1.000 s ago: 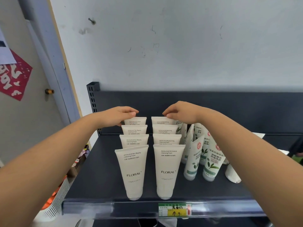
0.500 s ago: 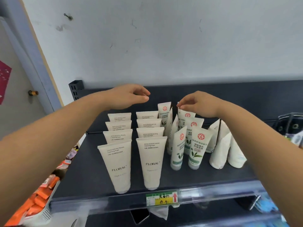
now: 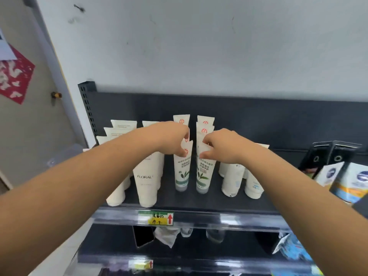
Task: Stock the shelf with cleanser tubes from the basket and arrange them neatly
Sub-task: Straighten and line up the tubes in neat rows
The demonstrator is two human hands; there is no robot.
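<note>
Two rows of white cleanser tubes with green leaf prints stand cap-down in the middle of the dark shelf (image 3: 209, 200). My left hand (image 3: 171, 140) pinches the top of the front tube of the left row (image 3: 182, 172). My right hand (image 3: 221, 146) pinches the top of the front tube of the right row (image 3: 203, 174). Both tubes stand upright, close together. Two rows of cream FLORAL tubes (image 3: 146, 176) stand to the left, partly hidden by my left forearm. The basket is out of sight.
Plain white tubes (image 3: 232, 176) stand to the right of the green rows. Blue and white boxes (image 3: 348, 180) and black packs (image 3: 328, 156) fill the far right. A price tag (image 3: 156, 217) sits on the clear front rail. A lower shelf lies below.
Both hands left the back of the FLORAL rows, moved right to the green-leaf rows, then came down and forward onto the two front tubes.
</note>
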